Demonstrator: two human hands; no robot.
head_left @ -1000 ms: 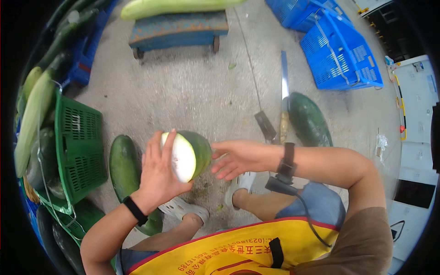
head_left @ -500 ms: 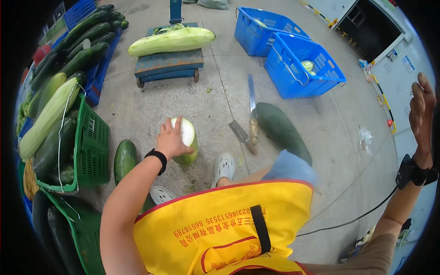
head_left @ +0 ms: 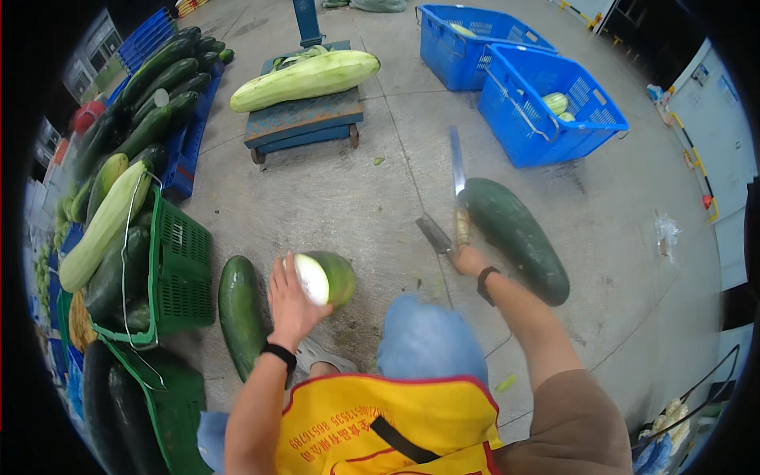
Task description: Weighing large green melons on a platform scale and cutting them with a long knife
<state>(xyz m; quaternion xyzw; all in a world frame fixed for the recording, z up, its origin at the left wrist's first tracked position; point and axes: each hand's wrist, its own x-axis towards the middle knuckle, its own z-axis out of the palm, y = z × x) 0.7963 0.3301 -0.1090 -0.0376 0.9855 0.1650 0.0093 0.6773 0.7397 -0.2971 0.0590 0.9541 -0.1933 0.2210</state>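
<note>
My left hand (head_left: 294, 302) grips a cut winter melon piece (head_left: 339, 279) on the floor, its fingers across the white cut face. My right hand (head_left: 473, 260) is closed round the handle end of a short, broad-bladed knife (head_left: 433, 235); the fingers partly hide the handle. Right beside it lies a long knife (head_left: 457, 162) with a pale, wrapped-looking handle. A whole dark green winter melon (head_left: 518, 237) rests to the right of the knives. Left of the cut piece lies another green winter melon (head_left: 241, 313).
A blue platform scale (head_left: 305, 127) bears a pale peeled melon (head_left: 307, 79). Two blue crates stand far right, the nearer crate (head_left: 518, 146) holding pale pieces. At left, a green basket (head_left: 184, 261) and a blue pallet (head_left: 184, 162) hold melons.
My right hand has come down from the far right onto the short knife's handle. The cut piece, upright before, is now tipped with its white face toward my left hand.
</note>
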